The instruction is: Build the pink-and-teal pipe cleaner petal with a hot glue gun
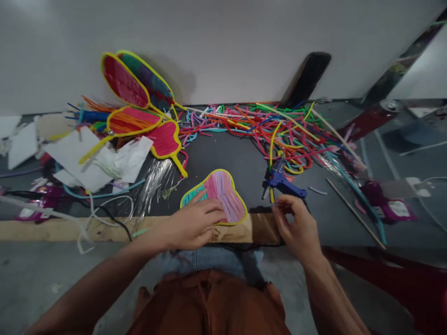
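My left hand (195,222) lies with its fingers stretched out over a wing-shaped piece (226,190) on the dark table. The piece has a yellow pipe cleaner edge and is filled with pink, lilac and turquoise strands; its lower left is covered by the hand. At the right, my right hand (296,225) curls its thumb and index finger together in a pinch at the lower end of a yellow pipe cleaner (271,195). This pipe cleaner runs upward past a blue glue gun (284,182), which lies just beyond the fingertips.
Tangled coloured pipe cleaners (244,121) line the back. Yellow-edged wing shapes (129,83) and white paper scraps (80,153) sit at the left. A red can (373,118), a thin stick (356,214) and a purple packet (387,202) are at the right. Wood (104,229) edges the table.
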Demonstrator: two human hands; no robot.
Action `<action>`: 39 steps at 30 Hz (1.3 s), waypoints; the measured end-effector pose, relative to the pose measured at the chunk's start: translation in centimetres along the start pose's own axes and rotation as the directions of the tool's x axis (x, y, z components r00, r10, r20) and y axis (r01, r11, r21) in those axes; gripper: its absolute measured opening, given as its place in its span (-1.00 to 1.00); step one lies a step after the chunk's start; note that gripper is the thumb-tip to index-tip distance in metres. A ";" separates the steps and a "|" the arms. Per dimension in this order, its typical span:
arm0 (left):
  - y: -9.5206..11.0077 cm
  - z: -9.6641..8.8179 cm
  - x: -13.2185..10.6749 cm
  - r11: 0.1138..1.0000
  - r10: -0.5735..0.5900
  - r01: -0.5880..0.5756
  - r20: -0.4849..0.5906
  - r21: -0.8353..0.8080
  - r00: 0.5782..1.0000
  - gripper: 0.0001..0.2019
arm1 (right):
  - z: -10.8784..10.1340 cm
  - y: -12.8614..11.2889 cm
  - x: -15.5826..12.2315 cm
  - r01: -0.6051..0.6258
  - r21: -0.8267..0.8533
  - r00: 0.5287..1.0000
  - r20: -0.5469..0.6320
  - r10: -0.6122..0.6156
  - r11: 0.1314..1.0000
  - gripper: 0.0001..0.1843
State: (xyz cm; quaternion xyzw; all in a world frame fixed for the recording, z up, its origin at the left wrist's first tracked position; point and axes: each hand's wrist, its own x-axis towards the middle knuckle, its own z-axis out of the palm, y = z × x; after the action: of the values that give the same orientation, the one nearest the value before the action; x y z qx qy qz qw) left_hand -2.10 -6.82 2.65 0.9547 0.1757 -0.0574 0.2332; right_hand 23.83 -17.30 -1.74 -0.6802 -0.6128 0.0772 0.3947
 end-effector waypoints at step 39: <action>-1.3 3.6 3.6 0.957 -0.098 0.145 -0.191 0.250 0.977 -0.24 | 4.6 -2.9 1.3 0.180 -0.319 0.864 0.504 0.005 0.931 -0.63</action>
State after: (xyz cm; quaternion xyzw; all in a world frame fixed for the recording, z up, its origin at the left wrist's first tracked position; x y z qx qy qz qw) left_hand 0.65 -6.37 -1.78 0.9657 0.2452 -0.0094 0.0844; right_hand 19.23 -14.29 -2.53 -0.6683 -0.7278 0.1190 0.0978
